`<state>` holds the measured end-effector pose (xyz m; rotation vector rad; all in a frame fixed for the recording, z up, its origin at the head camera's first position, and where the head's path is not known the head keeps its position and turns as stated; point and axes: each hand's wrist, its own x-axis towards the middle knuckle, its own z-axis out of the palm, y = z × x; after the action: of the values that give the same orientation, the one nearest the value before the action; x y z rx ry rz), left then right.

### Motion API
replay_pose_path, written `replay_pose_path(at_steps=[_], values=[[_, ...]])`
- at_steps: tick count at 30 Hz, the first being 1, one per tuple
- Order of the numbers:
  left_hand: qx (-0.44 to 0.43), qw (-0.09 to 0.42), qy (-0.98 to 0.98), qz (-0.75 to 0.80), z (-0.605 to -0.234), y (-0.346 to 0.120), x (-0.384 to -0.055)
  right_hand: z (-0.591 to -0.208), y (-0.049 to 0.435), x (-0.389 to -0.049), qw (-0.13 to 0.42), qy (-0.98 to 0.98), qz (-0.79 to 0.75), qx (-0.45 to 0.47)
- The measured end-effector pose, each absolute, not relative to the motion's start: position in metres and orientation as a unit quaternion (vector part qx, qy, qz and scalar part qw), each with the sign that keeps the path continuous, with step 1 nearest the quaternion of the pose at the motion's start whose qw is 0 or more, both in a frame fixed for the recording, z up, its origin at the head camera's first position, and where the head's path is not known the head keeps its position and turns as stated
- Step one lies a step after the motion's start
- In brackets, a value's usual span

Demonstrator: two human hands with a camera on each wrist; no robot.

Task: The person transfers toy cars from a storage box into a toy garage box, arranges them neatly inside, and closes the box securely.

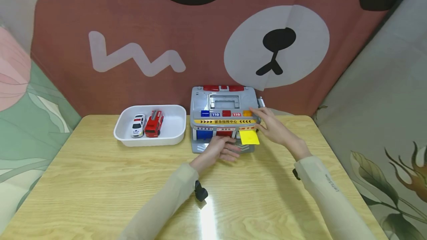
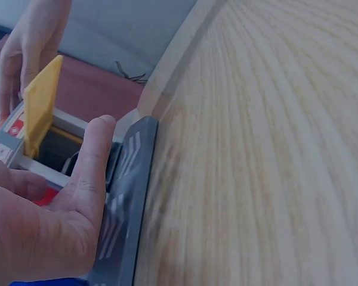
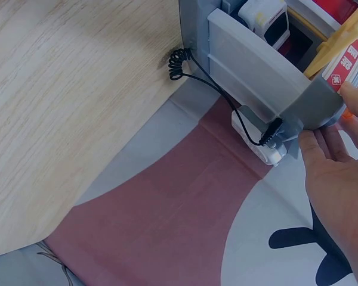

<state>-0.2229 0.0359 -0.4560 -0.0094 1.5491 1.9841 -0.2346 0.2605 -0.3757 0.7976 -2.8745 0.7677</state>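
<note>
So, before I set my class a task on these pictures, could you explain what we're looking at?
No machine here: a person works with two bare hands. The widest picture comes from a head-worn camera; the other two, one from each wrist. On the table sit a grey toy station and a white tray holding a white toy car and a red fire truck. The station's yellow flap stands open. The left hand is in front of the station; the right hand touches its upper corner by the orange button. Neither hand clearly holds anything.
</note>
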Motion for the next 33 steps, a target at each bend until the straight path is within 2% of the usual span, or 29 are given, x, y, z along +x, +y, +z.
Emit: replay_pose_path(at_steps=[10,16,21,27,29,31,33], values=[[0.037,0.303,0.605,0.735,-0.443,0.005,-0.210,-0.374,0.260,-0.237,0.036,-0.931,0.250,0.264],[0.090,0.232,0.668,0.701,-0.428,-0.015,-0.195,-0.375,0.261,-0.237,0.028,-0.932,0.250,0.261],[0.137,0.119,0.728,0.661,-0.411,-0.034,-0.191,-0.375,0.261,-0.236,0.031,-0.935,0.242,0.258],[0.144,-0.119,0.819,0.542,-0.404,-0.056,-0.201,-0.375,0.257,-0.235,0.023,-0.939,0.230,0.256],[0.147,-0.179,0.851,0.471,-0.404,-0.059,-0.207,-0.374,0.257,-0.234,0.020,-0.940,0.229,0.252],[0.157,-0.209,0.875,0.407,-0.404,-0.060,-0.216,-0.373,0.257,-0.234,0.020,-0.940,0.229,0.251],[0.172,-0.212,0.898,0.345,-0.404,-0.060,-0.224,-0.372,0.257,-0.234,0.020,-0.941,0.227,0.251]])
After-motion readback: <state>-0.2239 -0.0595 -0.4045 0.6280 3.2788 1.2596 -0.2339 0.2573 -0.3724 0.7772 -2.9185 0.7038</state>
